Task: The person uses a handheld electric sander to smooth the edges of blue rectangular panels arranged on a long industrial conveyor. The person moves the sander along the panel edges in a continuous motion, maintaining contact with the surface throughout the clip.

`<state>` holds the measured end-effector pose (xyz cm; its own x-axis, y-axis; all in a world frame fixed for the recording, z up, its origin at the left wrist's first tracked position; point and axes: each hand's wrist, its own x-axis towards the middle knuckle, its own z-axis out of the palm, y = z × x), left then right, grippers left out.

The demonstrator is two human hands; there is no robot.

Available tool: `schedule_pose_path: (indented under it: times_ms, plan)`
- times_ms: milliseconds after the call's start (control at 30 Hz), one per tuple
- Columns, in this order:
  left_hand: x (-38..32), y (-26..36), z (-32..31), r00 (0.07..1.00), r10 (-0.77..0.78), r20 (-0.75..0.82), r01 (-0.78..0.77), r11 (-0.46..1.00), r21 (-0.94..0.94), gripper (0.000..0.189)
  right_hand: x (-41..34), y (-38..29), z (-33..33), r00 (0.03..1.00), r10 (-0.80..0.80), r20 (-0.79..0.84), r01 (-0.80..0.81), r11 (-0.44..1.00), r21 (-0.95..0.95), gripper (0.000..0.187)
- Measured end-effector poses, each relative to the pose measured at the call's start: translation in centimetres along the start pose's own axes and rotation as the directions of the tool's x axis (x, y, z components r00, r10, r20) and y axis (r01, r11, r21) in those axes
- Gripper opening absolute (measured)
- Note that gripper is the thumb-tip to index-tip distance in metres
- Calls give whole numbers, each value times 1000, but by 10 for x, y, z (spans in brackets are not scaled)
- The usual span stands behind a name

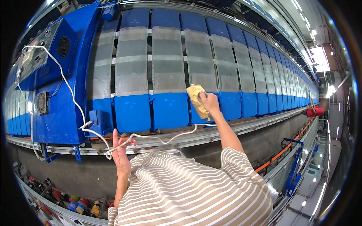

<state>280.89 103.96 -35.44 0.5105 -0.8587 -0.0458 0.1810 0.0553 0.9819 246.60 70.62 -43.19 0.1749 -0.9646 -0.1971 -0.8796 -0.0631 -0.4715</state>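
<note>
My right hand (208, 102) grips a dark-handled tool wrapped in or covered by crumpled yellow-tan material (198, 101), over the near end of a blue fabric piece. A white cord (162, 141) runs across my left hand (121, 154), between its spread fingers; whether they grip it, I cannot tell. From there the cord loops up over the blue machine at left, and its other end passes toward my right forearm. Before me, blue fabric pieces (132, 113) lie stretched over flat boards (168, 62) set side by side in a long row.
A blue wheeled machine (70, 118) with a control box (42, 53) and fans stands over the row at left. A metal rail (181, 144) edges the row near my body. Containers of coloured material (76, 204) sit lower left. Far right, a person in red (314, 111) stands beside the row.
</note>
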Motion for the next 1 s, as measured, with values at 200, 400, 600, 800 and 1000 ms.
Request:
schedule_pose_path:
  times_ms: [200,400,600,800,1000]
  plan:
    - [-2,16,-48,999,-29,-36,28,999,-28,84,-6,-71,75,985,78,155,-74,997,-33,64]
    - [-3,17,-82,999,-17,-51,17,1000,-2,85,-3,-108,111,970,103,219,-91,994,-65,67]
    - [-1,17,-92,998,-30,-53,31,999,14,87,3,-110,122,972,96,213,-76,992,-97,70]
    - [-1,22,-92,993,-79,-93,83,996,42,93,5,-116,121,962,144,234,-120,986,-117,71]
    - [-11,23,-115,998,-16,-56,23,993,120,80,5,-119,122,962,148,229,-120,984,-132,70]
